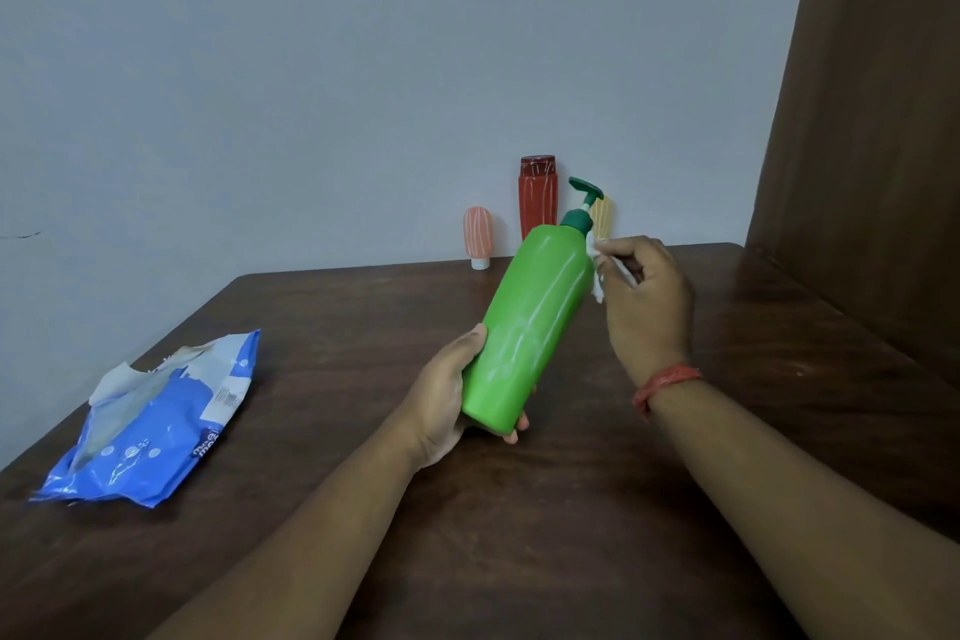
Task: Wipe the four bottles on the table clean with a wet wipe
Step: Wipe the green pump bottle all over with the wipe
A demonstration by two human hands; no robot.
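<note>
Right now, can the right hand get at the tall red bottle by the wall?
Probably not directly. The right hand pinches the wet wipe, and the green pump bottle, gripped by the left hand, is tilted in front of the red bottle.

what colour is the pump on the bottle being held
Dark green, on the lighter green bottle's pump; shows in the head view.

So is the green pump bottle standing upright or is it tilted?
Tilted. The green pump bottle is off the table; its pump leans up and right, the left hand grips its base, and the right hand holds a wipe near its shoulder.
</note>
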